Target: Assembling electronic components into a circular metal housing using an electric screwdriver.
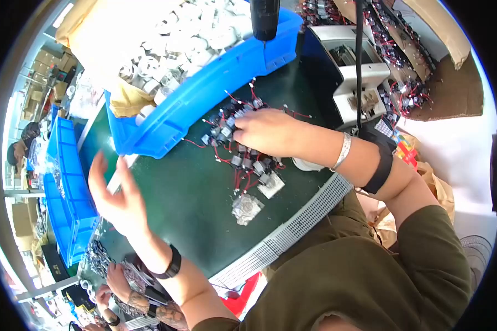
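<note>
My right hand point(266, 131) reaches over a pile of small grey-and-black parts with red wires point(247, 161) on the green tabletop. Its fingers are curled down into the pile, and what they grip is hidden beneath them. My left hand point(119, 198) is raised at the left, palm partly showing and fingers apart, with nothing in it. It hovers near the corner of a long blue bin point(204, 83) full of white round plastic pieces point(174, 47). By the pile's near end lie a crumpled silvery piece point(247, 209) and a small whitish square point(270, 185).
A black tool head point(265, 19) hangs above the bin. At the right stand a pale machine fixture point(353, 77) and cardboard layered with wired parts point(403, 49). Another blue bin point(66, 193) stands left. A co-worker's hands point(116, 287) are at lower left. White perforated edging point(287, 237) borders the table.
</note>
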Available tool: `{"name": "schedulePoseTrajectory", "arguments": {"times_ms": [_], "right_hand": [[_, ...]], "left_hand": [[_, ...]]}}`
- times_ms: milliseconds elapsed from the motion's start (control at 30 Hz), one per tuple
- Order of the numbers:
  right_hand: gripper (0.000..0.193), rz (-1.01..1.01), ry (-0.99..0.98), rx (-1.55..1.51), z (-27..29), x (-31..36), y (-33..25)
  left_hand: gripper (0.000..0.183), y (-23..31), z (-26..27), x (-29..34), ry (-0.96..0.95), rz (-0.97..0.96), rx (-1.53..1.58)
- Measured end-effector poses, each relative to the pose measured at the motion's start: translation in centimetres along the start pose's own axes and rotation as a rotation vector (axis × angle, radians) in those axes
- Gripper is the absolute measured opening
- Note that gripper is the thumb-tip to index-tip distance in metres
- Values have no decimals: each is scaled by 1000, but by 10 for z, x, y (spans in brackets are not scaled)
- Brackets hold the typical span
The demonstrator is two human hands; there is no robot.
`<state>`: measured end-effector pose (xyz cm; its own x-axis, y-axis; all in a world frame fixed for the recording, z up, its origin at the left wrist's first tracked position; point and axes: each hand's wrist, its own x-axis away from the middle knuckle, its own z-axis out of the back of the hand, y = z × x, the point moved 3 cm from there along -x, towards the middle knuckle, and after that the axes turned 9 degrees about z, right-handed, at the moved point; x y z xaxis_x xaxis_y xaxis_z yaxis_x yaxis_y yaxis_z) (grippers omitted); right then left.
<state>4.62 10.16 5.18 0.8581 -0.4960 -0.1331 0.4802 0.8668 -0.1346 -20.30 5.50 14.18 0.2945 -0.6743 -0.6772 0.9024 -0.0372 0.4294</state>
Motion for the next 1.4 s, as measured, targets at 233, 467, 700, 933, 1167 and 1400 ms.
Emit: {"name": "schedulePoseTrajectory", "arguments": {"times_ms": [233, 467, 700, 933, 1167, 1400], "right_hand": [[20, -109, 302, -311, 30, 5, 17], [28, -193, 514, -744, 60, 33, -11], [30, -171, 595, -872, 69, 71, -20], [27, -408, 607, -1029, 52, 118, -5], [28, -507, 839, -1173, 59, 138, -6], [25, -488, 495, -872, 45, 150, -9]], "left_hand": [[31, 72, -155, -124, -570, -288, 77], [34, 68, -299, -156, -635, -397, -345], [26, 14, -179, -156, -645, -504, 451], [76, 63, -67, 31, -1144, 250, 849], [63, 158, -114, 141, -754, -358, 592], [79, 153, -114, 152, -811, -347, 556]]}}
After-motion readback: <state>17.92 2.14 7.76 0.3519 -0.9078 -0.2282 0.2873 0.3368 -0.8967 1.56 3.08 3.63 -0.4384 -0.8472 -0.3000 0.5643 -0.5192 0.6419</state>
